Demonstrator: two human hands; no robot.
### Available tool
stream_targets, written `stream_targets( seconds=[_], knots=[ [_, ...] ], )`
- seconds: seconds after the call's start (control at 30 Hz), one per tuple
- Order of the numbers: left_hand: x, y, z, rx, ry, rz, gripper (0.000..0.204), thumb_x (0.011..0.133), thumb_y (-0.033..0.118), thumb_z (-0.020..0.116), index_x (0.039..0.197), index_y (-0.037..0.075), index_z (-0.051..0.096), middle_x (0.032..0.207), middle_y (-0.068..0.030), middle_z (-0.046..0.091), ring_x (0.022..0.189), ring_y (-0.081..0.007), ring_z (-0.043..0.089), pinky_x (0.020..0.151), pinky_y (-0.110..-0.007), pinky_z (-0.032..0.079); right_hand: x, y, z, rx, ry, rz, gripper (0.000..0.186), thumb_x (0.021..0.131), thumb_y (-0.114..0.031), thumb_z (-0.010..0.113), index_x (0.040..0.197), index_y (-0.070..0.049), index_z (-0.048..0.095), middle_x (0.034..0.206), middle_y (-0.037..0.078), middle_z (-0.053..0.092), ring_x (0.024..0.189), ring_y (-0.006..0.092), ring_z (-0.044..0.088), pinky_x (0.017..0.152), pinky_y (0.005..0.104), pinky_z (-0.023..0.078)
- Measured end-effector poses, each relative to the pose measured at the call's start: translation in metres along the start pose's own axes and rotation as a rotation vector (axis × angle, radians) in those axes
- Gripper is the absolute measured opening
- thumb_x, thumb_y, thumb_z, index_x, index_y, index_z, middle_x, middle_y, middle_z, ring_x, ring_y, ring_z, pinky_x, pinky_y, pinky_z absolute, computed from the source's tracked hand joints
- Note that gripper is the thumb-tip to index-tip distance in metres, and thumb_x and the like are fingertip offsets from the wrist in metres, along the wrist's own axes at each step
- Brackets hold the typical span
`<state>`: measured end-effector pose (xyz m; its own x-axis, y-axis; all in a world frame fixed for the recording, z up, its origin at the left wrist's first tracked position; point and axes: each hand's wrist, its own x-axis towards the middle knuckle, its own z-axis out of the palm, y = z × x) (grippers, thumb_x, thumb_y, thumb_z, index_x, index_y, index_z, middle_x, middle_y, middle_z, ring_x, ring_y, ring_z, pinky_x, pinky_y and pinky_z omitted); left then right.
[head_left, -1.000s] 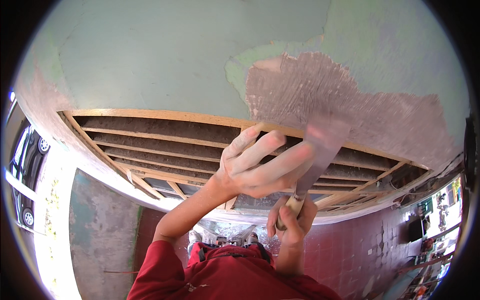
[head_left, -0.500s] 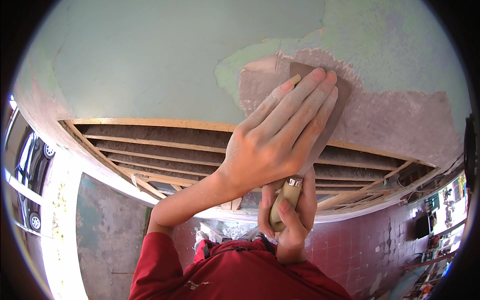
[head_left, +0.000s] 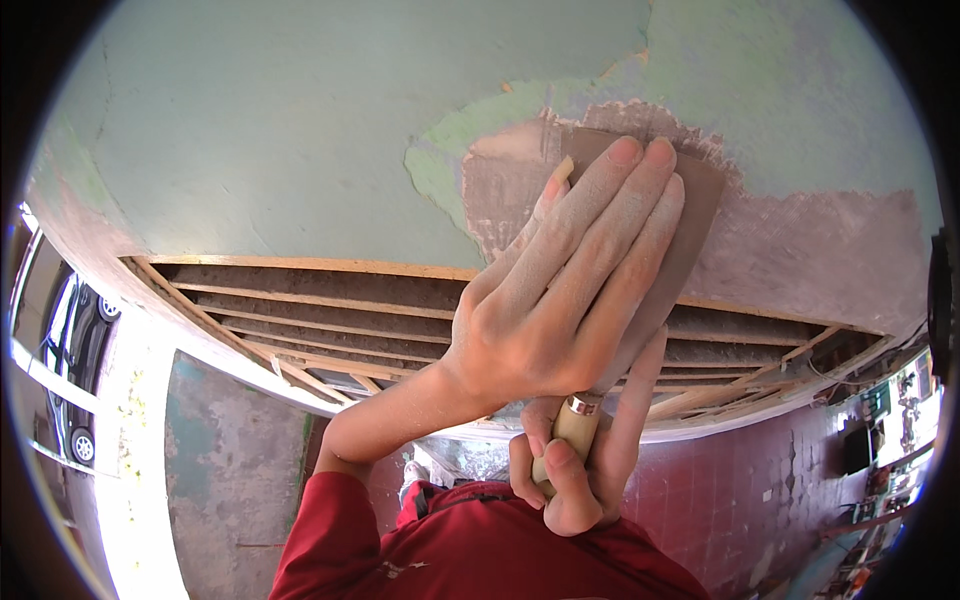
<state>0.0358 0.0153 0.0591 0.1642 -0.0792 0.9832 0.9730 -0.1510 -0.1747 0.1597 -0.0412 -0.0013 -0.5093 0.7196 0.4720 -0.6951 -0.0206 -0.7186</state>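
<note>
The right hand [head_left: 572, 470] curls around the handle [head_left: 578, 430] of a putty knife [head_left: 700, 205], one finger extended. Above this grip, the left hand [head_left: 545, 315] lies outstretched over the blade [head_left: 662, 275].

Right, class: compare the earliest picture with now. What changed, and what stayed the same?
The left hand moved up the picture, its bent fingers straightening along the scraper blade. One right-hand finger stretched out; the right hand still holds the handle.

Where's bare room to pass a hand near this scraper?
The green wall left of the left hand, above the wooden slats, and the grey patch right of the scraper. Crowded: its blade, under the left hand; its handle, in the right hand.
</note>
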Motion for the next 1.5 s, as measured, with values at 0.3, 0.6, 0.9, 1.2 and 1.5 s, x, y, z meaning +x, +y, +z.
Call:
stream_targets(
  seconds=[0.3, 0.6, 0.9, 1.2, 1.5],
  knots=[
    [-0.006, -0.007, 0.002, 0.024, 0.023, 0.066, 0.034, 0.079, 0.005, 0.067, 0.112, -0.004, 0.072, 0.119, -0.0149, 0.073, 0.115, -0.0288, 0.07, 0.094, -0.039, 0.06, -0.005, -0.004, 0.006, -0.027, 0.006, 0.004, 0.104, 0.089, 0.006, 0.043, 0.156, -0.014, -0.034, 0.087, 0.022, 0.058, 0.05, 0.0088, 0.045, 0.042, 0.0211, 0.04],
    [-0.003, -0.004, -0.001, -0.046, 0.003, 0.034, 0.038, 0.074, 0.003, 0.073, 0.112, -0.005, 0.072, 0.117, -0.0174, 0.073, 0.111, -0.0314, 0.071, 0.096, -0.039, 0.06, -0.003, -0.003, 0.01, -0.05, -0.031, -0.032, 0.1, 0.092, 0.002, 0.043, 0.155, -0.011, -0.034, 0.086, 0.021, 0.057, 0.043, 0.0075, 0.041, 0.038, 0.0207, 0.034],
    [0.0, -0.004, -0.008, -0.044, -0.044, 0.027, 0.04, 0.074, 0.002, 0.074, 0.113, -0.004, 0.072, 0.117, -0.0175, 0.073, 0.111, -0.0323, 0.071, 0.094, -0.038, 0.06, -0.005, -0.004, 0.016, -0.079, 0.028, -0.008, 0.097, 0.094, 0.0, 0.043, 0.157, -0.009, -0.03, 0.087, 0.018, 0.058, 0.044, 0.0065, 0.041, 0.039, 0.02, 0.033],
    [-0.002, -0.005, -0.013, -0.028, -0.084, 0.022, 0.043, 0.075, 0.001, 0.075, 0.117, -0.001, 0.071, 0.122, -0.015, 0.072, 0.114, -0.0307, 0.071, 0.093, -0.038, 0.06, -0.006, -0.001, 0.018, -0.084, 0.033, -0.029, 0.094, 0.093, 0.002, 0.041, 0.16, -0.007, -0.024, 0.09, 0.019, 0.059, 0.044, 0.0059, 0.043, 0.039, 0.0197, 0.032],
    [0.002, -0.004, -0.012, -0.067, -0.075, 0.028, 0.042, 0.076, 0.002, 0.075, 0.118, 0.0, 0.071, 0.122, -0.0141, 0.072, 0.114, -0.0301, 0.071, 0.095, -0.04, 0.06, -0.004, -0.003, 0.023, -0.108, 0.038, -0.065, 0.092, 0.093, 0.002, 0.039, 0.159, -0.006, -0.024, 0.094, 0.019, 0.06, 0.044, 0.0072, 0.044, 0.038, 0.0206, 0.033]
  ],
)
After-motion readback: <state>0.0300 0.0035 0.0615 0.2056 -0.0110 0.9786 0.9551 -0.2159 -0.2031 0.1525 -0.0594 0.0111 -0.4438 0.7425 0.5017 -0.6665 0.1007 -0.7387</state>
